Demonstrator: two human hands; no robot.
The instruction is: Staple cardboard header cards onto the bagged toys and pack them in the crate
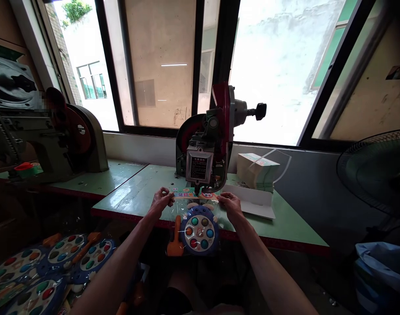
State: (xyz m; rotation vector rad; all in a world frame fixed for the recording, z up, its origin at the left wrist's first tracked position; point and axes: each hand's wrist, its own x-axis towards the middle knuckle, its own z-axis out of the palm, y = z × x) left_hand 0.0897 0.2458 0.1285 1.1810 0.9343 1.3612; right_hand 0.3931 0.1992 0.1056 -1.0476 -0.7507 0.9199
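At the far left I see a heap of bagged round blue toys with coloured dots (52,267) below the green painted workbench (137,192). My left hand (161,202) pinches the left end of the printed paper header card (193,194) on a clear plastic bag holding a round blue toy with coloured dots and an orange handle (196,234). The card sits under the head of the red-and-grey bench stapling machine (208,142), the bag hanging over the bench edge. My right hand (231,204) grips the card's right end. Further right stands a stack of pale printed cards (257,171).
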